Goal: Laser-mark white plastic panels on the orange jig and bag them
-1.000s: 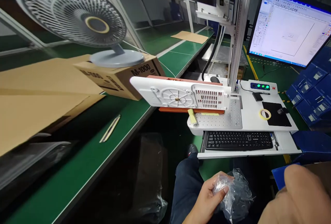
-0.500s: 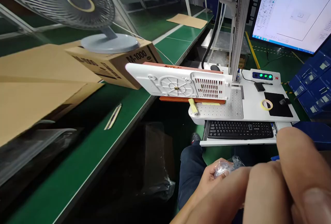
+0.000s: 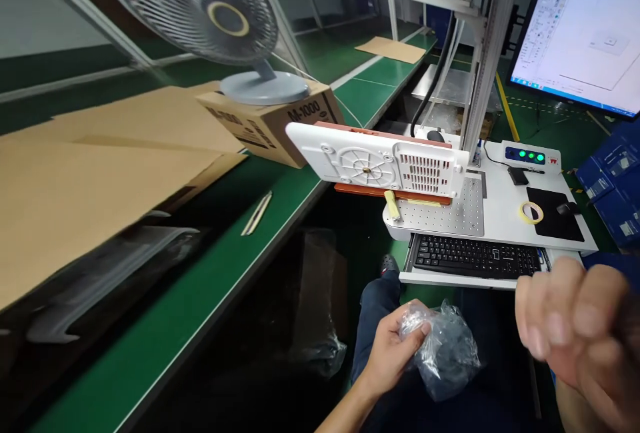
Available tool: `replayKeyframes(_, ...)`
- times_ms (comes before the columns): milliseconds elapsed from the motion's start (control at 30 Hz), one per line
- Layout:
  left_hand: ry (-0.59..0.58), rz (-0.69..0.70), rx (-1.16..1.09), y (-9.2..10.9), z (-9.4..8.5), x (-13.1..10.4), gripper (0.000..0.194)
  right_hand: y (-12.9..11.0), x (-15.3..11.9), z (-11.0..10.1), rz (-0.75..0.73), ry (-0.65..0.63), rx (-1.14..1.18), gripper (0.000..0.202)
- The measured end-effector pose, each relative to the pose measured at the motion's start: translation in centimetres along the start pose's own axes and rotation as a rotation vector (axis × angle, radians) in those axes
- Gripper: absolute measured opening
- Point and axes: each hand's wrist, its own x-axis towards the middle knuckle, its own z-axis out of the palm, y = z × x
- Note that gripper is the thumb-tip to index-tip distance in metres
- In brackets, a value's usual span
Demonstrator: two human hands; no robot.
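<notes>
My left hand (image 3: 393, 350) grips a crumpled clear plastic bag (image 3: 447, 350) over my lap, thumb on top. Raised close to the camera at the right is my right hand (image 3: 575, 320). Its fingers are curled in, and whatever may be inside them is hidden. Beyond my hands, a white plastic housing panel (image 3: 370, 166) with a round ribbed area and a slotted grille leans tilted on an orange-red holder (image 3: 363, 192). Neither hand touches it. A piece of yellow tape (image 3: 393, 206) sticks to the holder's lower edge.
A white machine table (image 3: 505, 210) bears a tape roll (image 3: 531, 212), a mouse and a control box; a keyboard (image 3: 475, 256) sits in its drawer. At left, a green bench (image 3: 210, 273) carries cardboard, and a fan (image 3: 227, 20) on a box. A monitor (image 3: 580, 33) stands right.
My right hand has drawn back to the right, uncovering more of the bag in my left hand. The view has turned left, so the surroundings appear shifted to the right.
</notes>
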Motion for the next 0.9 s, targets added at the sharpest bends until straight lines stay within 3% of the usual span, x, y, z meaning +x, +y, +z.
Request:
replayKeyframes(67, 0.095, 0.063, 0.010, 1.7, -0.6, 0.2, 0.042, 2.7, 0.6, -0.6, -0.039, -0.094, -0.031, 0.014)
replayKeyframes(100, 0.142, 0.101, 0.000, 2.5, -0.6, 0.3, 0.041, 4.6, 0.6, -0.9, 0.002, -0.121, -0.072, 0.016)
replayKeyframes(200, 0.255, 0.214, -0.078, 4.5, 0.7, 1.0, 0.049, 10.9, -0.5, -1.1, 0.248, -0.215, -0.153, 0.056)
replayKeyframes(300, 0.323, 0.265, -0.124, 4.6, 3.4, 2.1, 0.056, 15.2, -1.7, -0.1, 0.349, -0.359, -0.038, 0.093)
replayKeyframes(400, 0.262, 0.200, -0.117, 3.8, 5.5, 3.3, 0.047, 16.3, -1.8, 1.7, 0.415, -0.378, 0.078, 0.095)
replayKeyframes(500, 0.111, 0.139, -0.034, 3.8, 5.2, 4.4, 0.037, 15.7, -0.9, 2.6, 0.460, -0.322, 0.074, 0.080)
replayKeyframes(600, -0.016, 0.183, 0.146, 4.9, 2.6, 5.2, 0.034, 15.7, 0.6, 1.6, 0.448, -0.288, 0.007, 0.067)
replayKeyframes(700, 0.011, 0.217, 0.231, 6.0, -1.9, 6.8, 0.042, 16.6, 3.0, -0.9, 0.421, -0.154, -0.153, 0.064)
replayKeyframes(800, 0.226, 0.256, 0.265, 6.8, -7.9, 10.2, 0.041, 17.2, 6.5, -3.7, 0.318, 0.027, -0.362, 0.077)
replayKeyframes(900, 0.556, 0.347, 0.388, 8.1, -14.8, 14.9, 0.047, 17.4, 10.9, -5.3, 0.251, 0.026, -0.517, 0.074)
